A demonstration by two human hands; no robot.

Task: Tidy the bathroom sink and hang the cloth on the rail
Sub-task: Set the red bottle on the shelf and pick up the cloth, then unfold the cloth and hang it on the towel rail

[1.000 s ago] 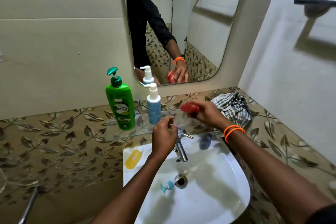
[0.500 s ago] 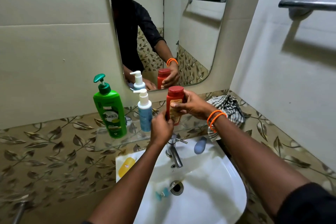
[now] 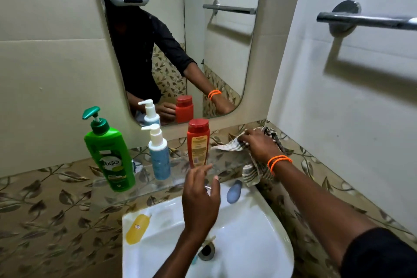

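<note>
Head — red bottle [image 3: 198, 142] upright beside cloth [image 3: 255, 165] | rail [image 3: 370, 21] bare

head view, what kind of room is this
Most likely a small home bathroom: a white sink under a wall mirror, a glass shelf of pump bottles, and a towel rail on the side wall.

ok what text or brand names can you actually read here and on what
"Vatika": on the green pump bottle, first letter partly cut.
Red bottle: yellow label print too small to read.
Yellow bottle on the sink rim: small sticker, unreadable.
Blue pump bottle: no legible text.
</note>
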